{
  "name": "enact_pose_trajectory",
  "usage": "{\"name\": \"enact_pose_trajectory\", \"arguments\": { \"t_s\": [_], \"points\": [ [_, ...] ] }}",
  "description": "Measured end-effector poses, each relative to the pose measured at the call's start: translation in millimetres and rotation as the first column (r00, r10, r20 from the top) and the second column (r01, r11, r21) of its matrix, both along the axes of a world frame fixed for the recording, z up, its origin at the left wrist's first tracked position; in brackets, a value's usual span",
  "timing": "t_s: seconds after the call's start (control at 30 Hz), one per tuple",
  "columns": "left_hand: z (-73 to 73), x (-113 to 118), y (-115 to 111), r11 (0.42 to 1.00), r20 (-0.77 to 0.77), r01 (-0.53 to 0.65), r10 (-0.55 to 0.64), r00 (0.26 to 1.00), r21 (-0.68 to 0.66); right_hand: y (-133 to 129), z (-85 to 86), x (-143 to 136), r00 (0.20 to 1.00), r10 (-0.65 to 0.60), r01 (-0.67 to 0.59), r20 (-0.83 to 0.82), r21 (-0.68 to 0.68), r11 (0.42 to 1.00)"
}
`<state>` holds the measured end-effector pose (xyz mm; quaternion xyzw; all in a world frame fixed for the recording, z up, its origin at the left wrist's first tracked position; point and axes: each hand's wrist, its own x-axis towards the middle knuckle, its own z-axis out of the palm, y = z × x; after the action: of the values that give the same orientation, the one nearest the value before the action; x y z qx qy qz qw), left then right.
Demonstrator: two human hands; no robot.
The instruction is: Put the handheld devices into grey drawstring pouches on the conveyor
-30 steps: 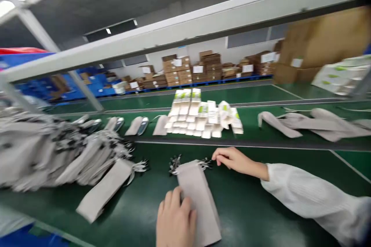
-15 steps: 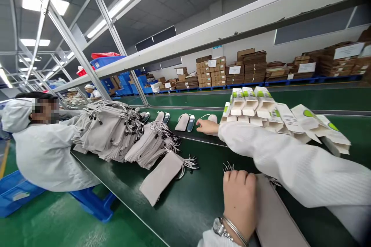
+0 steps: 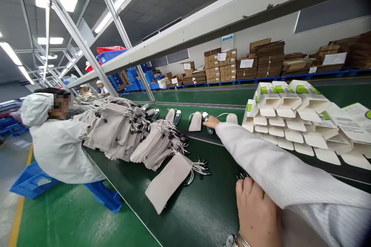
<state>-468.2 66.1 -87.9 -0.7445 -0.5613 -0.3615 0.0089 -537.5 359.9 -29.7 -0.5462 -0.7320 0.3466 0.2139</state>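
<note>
Stretched across the green bench, my right hand (image 3: 213, 122) is closed on a small dark-and-white device (image 3: 209, 128). A grey drawstring pouch (image 3: 195, 122) lies just left of it, and another pouch (image 3: 232, 118) to its right. Near the front, my left hand (image 3: 257, 208) has its fingers curled over grey pouches (image 3: 300, 228), partly hidden by my right sleeve. A small stack of pouches (image 3: 169, 181) lies left of my left hand, with cords pointing right. Bigger pouch piles (image 3: 111, 129) stand behind it.
Open white-and-green boxes (image 3: 285, 117) are stacked at the right. A person in white (image 3: 59, 139) sits at the left beside a blue crate (image 3: 33, 179). A metal beam (image 3: 185, 32) crosses above the bench (image 3: 197, 200). Cartons stand by the far wall.
My right hand has moved from beside the right pouch onto the device to its left. The view has shifted, and my left hand remains on the pouches.
</note>
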Motion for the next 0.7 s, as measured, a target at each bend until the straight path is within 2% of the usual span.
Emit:
{"name": "enact_pose_trajectory", "arguments": {
  "t_s": [0.1, 0.2, 0.27, 0.43, 0.53, 0.6, 0.7],
  "points": [
    [2.1, -4, -1, 0.998, -0.079, 0.063, -0.062, 0.995, 0.015, -25, 7.3, 35, 0.987, 0.049, -0.046, -0.153, 0.021, 0.999],
    [2.4, -6, -2, 0.995, -0.204, 0.096, -0.087, 0.975, 0.034, -56, 6.8, 78, 0.956, 0.034, -0.042, -0.293, -0.019, 0.999],
    [2.5, -6, -2, 0.996, -0.242, 0.088, -0.080, 0.967, 0.022, -76, 0.1, 114, 0.914, -0.026, 0.001, -0.406, -0.062, 0.998],
    [6.8, -6, 0, 0.996, -0.187, 0.060, -0.072, 0.980, -0.073, -112, -22.7, 200, 0.836, 0.000, -0.030, -0.549, -0.045, 0.999],
    [16.1, -5, -1, 0.981, -0.014, 0.090, -0.093, 0.996, -0.174, -132, -23.3, 227, 0.813, 0.046, -0.044, -0.581, 0.018, 0.999],
    [26.4, -1, -4, 0.972, 0.252, 0.157, -0.110, 0.962, -0.176, -147, -17.7, 235, 0.801, 0.079, -0.063, -0.593, 0.048, 0.997],
    [48.8, 12, -11, 0.969, 0.646, 0.225, -0.109, 0.756, -0.101, -170, -7.7, 239, 0.791, 0.105, -0.087, -0.603, 0.059, 0.994]
  ]
}}
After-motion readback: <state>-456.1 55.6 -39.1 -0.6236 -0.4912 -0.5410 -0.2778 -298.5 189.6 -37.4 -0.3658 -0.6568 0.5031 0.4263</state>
